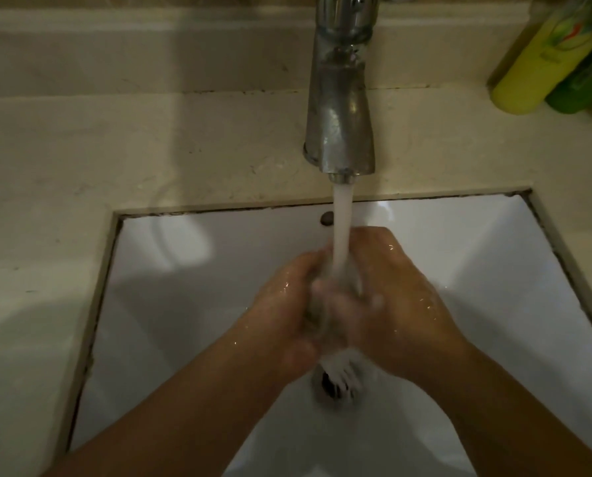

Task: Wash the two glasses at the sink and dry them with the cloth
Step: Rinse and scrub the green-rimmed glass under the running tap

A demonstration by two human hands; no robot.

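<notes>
A: What occupies the centre of the view?
B: The left hand (pixel 281 304) and right hand (pixel 401 297), both wet, meet over the white sink (pixel 184 287), directly under the water stream (pixel 342 228) falling from the chrome tap (pixel 339 108).

A: Are the fingers closed on a glass?
B: Both hands curl inward around something blurred and translucent under the stream; whether it is a glass cannot be told, nor the exact finger grip.

A: And below, and around?
B: Water spills off the hands onto the drain (pixel 336 383). A yellow bottle (pixel 535 60) and a green bottle (pixel 584 80) stand on the beige counter (pixel 150 149), far right
</notes>
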